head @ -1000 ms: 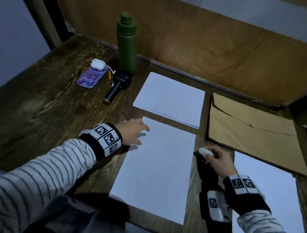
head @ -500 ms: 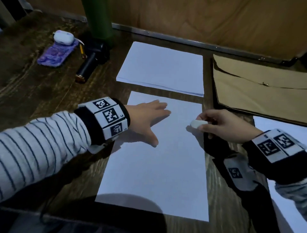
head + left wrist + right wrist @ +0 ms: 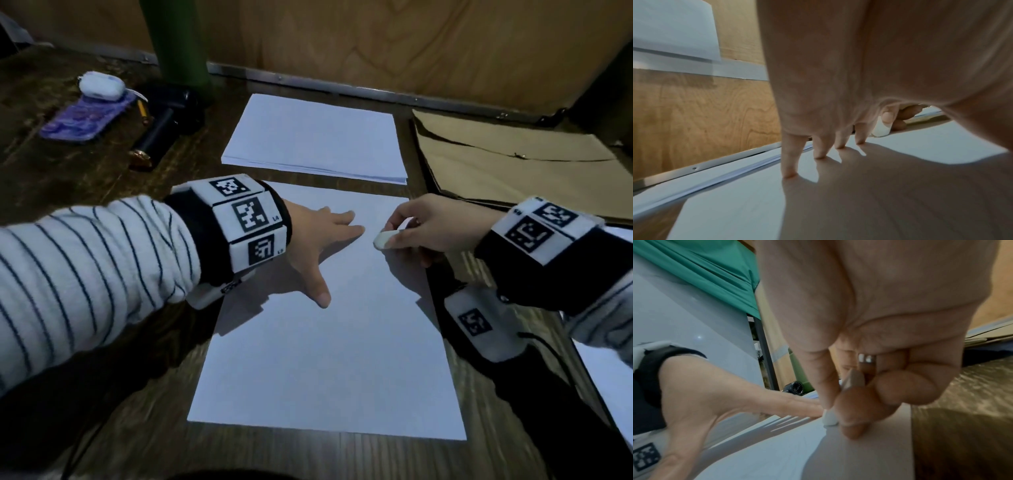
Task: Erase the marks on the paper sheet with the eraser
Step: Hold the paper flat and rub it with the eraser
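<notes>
From the head view, the left hand (image 3: 318,236) lies flat with straight fingers and the thumb splayed on the upper part of the smooth white paper sheet (image 3: 325,359), which rests on the dark, grainy wooden table (image 3: 85,164). The right hand (image 3: 428,226) pinches a small rounded white eraser (image 3: 384,238), its tip touching the sheet near the top right. Just behind lies a flat stack of white paper (image 3: 315,137); to the right, a tan envelope (image 3: 513,164). No marks can be made out on the sheet.

In the left wrist view, four straight fingertips (image 3: 790,172) press on the sheet (image 3: 735,203), with the eraser (image 3: 880,129) beyond them.

In the right wrist view, thumb and curled fingers (image 3: 851,421) clamp the chalky eraser (image 3: 830,417), which meets the sheet (image 3: 766,451) just beside the left hand (image 3: 715,402).
</notes>
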The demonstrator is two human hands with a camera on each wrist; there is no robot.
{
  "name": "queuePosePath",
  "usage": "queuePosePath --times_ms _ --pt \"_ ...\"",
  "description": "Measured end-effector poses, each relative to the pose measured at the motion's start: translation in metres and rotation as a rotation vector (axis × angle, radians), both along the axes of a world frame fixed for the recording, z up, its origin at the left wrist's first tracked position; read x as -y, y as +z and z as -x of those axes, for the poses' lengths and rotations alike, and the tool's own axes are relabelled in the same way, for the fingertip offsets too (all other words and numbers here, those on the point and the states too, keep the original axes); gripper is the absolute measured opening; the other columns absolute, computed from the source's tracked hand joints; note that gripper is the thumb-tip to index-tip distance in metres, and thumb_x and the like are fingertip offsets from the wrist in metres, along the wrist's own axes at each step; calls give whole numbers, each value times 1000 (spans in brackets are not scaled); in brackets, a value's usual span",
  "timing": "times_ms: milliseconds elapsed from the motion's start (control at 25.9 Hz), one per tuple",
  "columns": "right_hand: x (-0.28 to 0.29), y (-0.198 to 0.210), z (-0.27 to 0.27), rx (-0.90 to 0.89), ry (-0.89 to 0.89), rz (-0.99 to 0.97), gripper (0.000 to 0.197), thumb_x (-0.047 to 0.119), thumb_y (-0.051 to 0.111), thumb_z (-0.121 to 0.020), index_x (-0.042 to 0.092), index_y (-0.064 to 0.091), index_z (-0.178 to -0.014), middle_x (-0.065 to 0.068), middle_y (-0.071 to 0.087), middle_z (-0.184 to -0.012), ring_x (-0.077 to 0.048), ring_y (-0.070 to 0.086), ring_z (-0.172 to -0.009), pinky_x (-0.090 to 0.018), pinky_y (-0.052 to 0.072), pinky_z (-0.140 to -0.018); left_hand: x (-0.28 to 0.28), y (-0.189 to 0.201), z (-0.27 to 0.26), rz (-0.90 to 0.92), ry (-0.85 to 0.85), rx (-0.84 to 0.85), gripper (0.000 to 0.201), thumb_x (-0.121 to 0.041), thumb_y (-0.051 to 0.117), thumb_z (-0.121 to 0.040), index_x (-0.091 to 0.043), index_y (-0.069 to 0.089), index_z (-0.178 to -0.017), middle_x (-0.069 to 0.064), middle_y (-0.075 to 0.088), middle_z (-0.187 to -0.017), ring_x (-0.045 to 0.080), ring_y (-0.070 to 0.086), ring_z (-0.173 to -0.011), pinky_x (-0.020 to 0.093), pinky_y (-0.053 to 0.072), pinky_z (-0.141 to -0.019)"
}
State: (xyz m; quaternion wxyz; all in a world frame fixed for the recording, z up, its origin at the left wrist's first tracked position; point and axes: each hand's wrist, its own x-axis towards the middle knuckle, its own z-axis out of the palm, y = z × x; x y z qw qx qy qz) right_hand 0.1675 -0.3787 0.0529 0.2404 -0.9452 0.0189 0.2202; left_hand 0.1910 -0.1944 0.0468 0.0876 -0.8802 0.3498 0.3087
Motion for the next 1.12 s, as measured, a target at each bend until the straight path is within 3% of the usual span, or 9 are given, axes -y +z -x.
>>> queuePosePath --times_ms 116,232,386,502,695,810,926,1119 --pt "-4 4 4 10 -91 44 23 38 66 -83 16 64 -92 -3 69 -63 -14 59 -51 -21 45 -49 -4 0 4 5 -1 0 116 -56 71 -71 -35 -12 -149 -15 -18 -157 13 -12 -146 44 7 -118" --pt "-13 5 13 44 -145 49 19 32 64 -85 14 63 -92 7 59 -39 -5 52 -35 -15 41 -40 -6 0 7 68 11 9 113 -57 70 -71 -34 -6 -151 -13 -13 -158 15 -8 -147 44 5 -118" --pt "-32 2 33 44 -79 11 18 32 70 -79 16 67 -88 5 62 -58 -9 44 -37 -16 36 -42 -2 -5 11 65 -16 70 113 -63 65 -70 -32 -7 -151 -7 -12 -159 23 -4 -148 50 5 -118" --pt "-42 5 44 -71 -3 -10 24 37 74 -75 16 71 -87 7 62 -56 -8 40 -36 -17 35 -43 -1 -6 11 72 -16 84 116 -66 66 -68 -33 -8 -151 -6 -12 -159 25 -2 -148 49 5 -116" --pt "-34 10 28 83 -217 4 26 30 73 -78 8 70 -91 1 61 -62 -13 42 -47 -18 34 -43 -2 -5 14 64 -37 111 122 -66 69 -67 -27 -9 -151 -4 -11 -160 26 1 -148 46 8 -116" --pt "-44 0 39 59 -144 -19 19 26 70 -79 9 67 -86 1 62 -61 -14 43 -46 -20 35 -46 0 -2 15 57 -34 125 114 -59 67 -74 -26 -11 -151 -3 -12 -159 25 0 -148 45 8 -116" --pt "-52 -1 57 -52 -66 -58 17 29 73 -76 14 65 -78 3 58 -58 -11 36 -35 -17 30 -40 3 -1 15 24 -37 130 116 -61 66 -73 -27 -13 -151 -4 -14 -159 24 0 -148 44 8 -116" --pt "-34 9 34 112 -235 56 25 29 68 -81 7 69 -91 1 65 -70 -13 48 -51 -19 36 -44 1 -1 15 27 -35 126 116 -60 67 -73 -28 -13 -150 -6 -14 -159 24 0 -148 44 8 -116"
